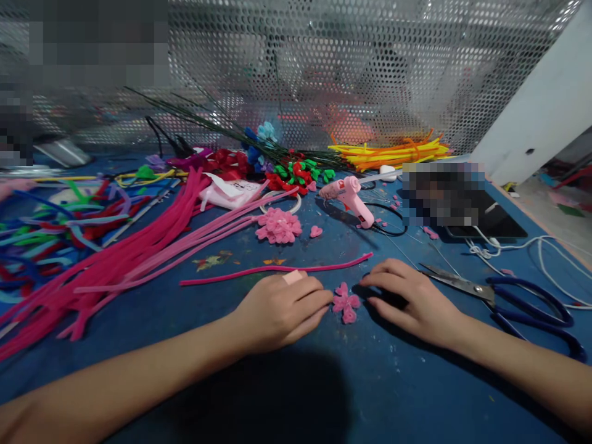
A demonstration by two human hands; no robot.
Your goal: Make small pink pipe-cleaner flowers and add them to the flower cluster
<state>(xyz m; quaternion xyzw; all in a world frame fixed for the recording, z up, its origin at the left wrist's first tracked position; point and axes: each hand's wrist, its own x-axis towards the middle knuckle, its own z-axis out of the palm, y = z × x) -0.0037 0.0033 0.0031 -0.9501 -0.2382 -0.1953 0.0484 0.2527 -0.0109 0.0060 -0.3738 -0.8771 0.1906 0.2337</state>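
- Table (pixel 287 394), blue, carries both hands, which lie flat near each other.
- Pipe cleaners (pixel 92 271), a pink heap, spread well left of the left hand.
- Scissors (pixel 509 296) lie just right of the right hand.
- Glue gun (pixel 351 200), pink, sits beyond both hands.
- Left hand (pixel 280 311), its grip loosely curled and empty, fingertips just beside the small flower.
- Right hand (pixel 411 302), grip likewise loose and empty.
- Single stem (pixel 277 270) lies just beyond the left hand.
- Small flower (pixel 346 302), pink, rests between the two hands.
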